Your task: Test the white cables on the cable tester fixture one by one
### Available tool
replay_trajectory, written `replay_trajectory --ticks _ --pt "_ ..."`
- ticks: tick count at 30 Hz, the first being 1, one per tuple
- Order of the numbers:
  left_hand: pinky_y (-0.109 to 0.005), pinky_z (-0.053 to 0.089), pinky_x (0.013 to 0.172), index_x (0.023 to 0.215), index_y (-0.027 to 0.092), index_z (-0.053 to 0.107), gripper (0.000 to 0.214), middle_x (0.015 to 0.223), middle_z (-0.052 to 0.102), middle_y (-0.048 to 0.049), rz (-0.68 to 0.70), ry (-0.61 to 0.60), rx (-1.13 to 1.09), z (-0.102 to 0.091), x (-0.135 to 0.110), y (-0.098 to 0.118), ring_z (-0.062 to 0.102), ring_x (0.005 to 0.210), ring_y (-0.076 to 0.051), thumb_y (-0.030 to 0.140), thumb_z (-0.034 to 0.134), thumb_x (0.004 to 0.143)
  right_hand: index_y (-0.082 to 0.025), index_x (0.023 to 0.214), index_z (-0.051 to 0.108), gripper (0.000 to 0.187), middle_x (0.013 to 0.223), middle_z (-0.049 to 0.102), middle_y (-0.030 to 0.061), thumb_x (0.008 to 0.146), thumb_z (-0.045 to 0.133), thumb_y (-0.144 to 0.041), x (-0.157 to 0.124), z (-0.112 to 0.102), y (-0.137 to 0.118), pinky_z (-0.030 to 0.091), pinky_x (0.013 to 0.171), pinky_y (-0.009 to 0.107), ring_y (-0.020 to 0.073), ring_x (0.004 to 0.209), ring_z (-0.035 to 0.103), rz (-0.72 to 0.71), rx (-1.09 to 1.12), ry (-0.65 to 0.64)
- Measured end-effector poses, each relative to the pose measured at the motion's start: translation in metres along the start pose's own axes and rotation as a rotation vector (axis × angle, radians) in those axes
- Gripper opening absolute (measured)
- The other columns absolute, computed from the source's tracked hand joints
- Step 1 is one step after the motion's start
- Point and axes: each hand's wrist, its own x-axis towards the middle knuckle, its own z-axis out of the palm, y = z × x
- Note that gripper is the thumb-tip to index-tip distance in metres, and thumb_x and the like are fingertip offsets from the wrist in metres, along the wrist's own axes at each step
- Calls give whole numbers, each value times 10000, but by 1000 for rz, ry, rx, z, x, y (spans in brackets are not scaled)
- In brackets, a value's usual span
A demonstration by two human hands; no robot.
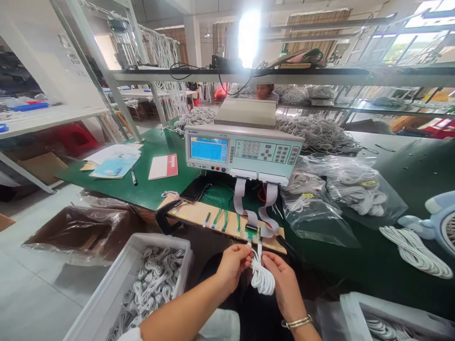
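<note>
My left hand [232, 265] and my right hand [282, 279] both grip a coiled white cable [262, 278] just below the front edge of a wooden test board [199, 214]. The cable's two plug ends point up toward the green sockets [253, 233] on the board; whether they are seated I cannot tell. Grey ribbon cables [241, 199] run from the board up to a pale tester [245, 149] with a blue screen. My right wrist wears a metal bangle.
A white bin [113, 289] of coiled cables sits at lower left, a bag-lined cardboard box [46, 232] beside it. Another bin [394, 315] is at lower right. Plastic bags of cables [341, 194], a loose cable bundle [415, 253] and a blue plush toy [437, 220] lie on the green table [401, 175]. A person sits behind the tester.
</note>
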Motion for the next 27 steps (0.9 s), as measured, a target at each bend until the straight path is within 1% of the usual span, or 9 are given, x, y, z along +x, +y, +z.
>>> replay_trajectory --ticks 5,8,11,17,20,22,24,26,27 --pt "-171 259 418 688 123 616 400 517 419 46 -92 -63 205 -4 5 17 330 418 -31 499 605 549 -186 800 613 196 585 587 -27 644 624 -303 9 -6 -4 405 488 207 118 521 520 74 19 -76" --pt "-171 269 423 746 130 634 475 509 372 50 -81 -72 253 0 10 16 302 420 -35 562 537 574 -189 761 624 214 468 526 -48 621 628 -351 17 -9 -6 354 410 203 105 417 449 100 -116 -84" --pt "-171 274 417 731 117 638 503 496 351 47 -40 -82 244 2 14 9 281 407 -35 581 497 600 -175 739 639 296 385 471 -53 593 616 -431 25 -7 -4 282 353 208 99 348 374 76 -252 -84" --pt "-172 259 395 693 98 633 504 460 334 55 18 -81 217 3 17 8 263 377 -31 576 502 603 -164 661 659 380 406 520 -20 581 565 -523 31 5 -10 316 385 236 137 395 426 -51 -435 -27" --pt "-166 252 397 693 94 625 464 457 384 50 -10 -83 226 4 11 11 302 379 -32 539 546 589 -141 606 643 359 515 577 10 651 520 -475 24 14 -18 349 452 230 141 484 470 -216 -549 -3" --pt "-164 275 410 700 101 622 420 473 462 33 -40 -90 249 3 1 8 363 398 -42 503 572 587 -117 594 624 372 518 558 17 726 445 -415 12 17 -18 340 455 220 126 494 456 -294 -626 -15" --pt "-177 351 482 726 122 623 362 528 545 14 -65 -58 270 -3 -10 0 456 469 -69 457 595 590 -107 568 617 343 452 503 -11 734 447 -354 -2 18 -10 302 410 202 95 435 404 -280 -645 87" --pt "-215 408 619 816 170 617 336 712 629 -10 -151 -9 285 -14 -15 -11 553 664 -125 411 616 581 -112 478 594 307 387 440 -42 693 511 -316 -14 18 4 264 375 184 70 389 357 -251 -656 205" --pt "-237 418 631 844 212 612 352 771 641 -2 -230 26 294 -22 -16 -17 568 715 -150 420 621 560 -118 464 594 282 373 429 -52 667 546 -309 -19 19 13 263 371 176 64 383 358 -238 -661 251"
